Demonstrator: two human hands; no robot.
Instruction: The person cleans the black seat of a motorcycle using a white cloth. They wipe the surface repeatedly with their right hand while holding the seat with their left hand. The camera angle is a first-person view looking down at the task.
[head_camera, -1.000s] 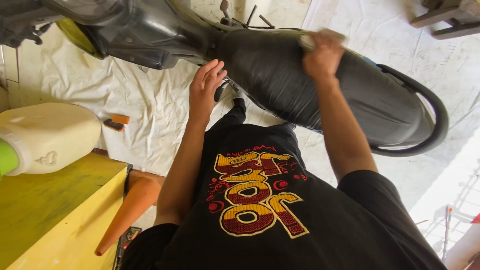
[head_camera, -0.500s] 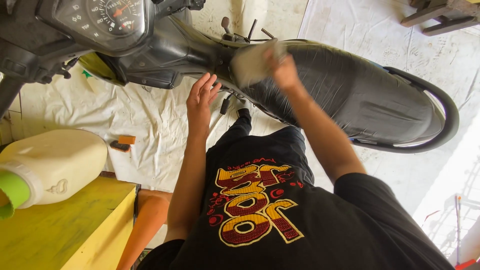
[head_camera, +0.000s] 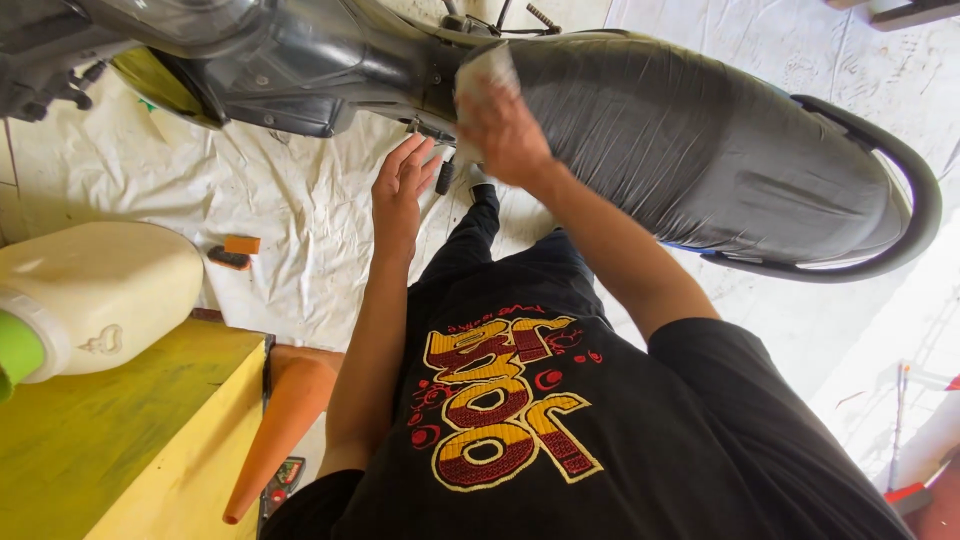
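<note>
**Cloth reaches the front of the seat**

The right hand (head_camera: 505, 125), clamped on a pale cloth (head_camera: 487, 72), has slid along the black seat (head_camera: 700, 140) from its middle to its front end, where seat meets the grey body panels (head_camera: 300, 70). By that reckoning, most of the seat's length now lies behind the cloth, toward the grab rail (head_camera: 905, 190). The left hand (head_camera: 402, 190) has moved little; it hangs just below the motorbike's underside, fingers apart and holding nothing.

Room is tight ahead: the panels and cables crowd the seat's nose, so the cloth has little run left that way. Rearward the seat is open to the rail. Below, the white floor sheet (head_camera: 270, 200) gives free space. A yellow counter (head_camera: 110, 440) with a white jug (head_camera: 100, 295) sits well to the left, an orange cone (head_camera: 285, 420) beside it.
</note>
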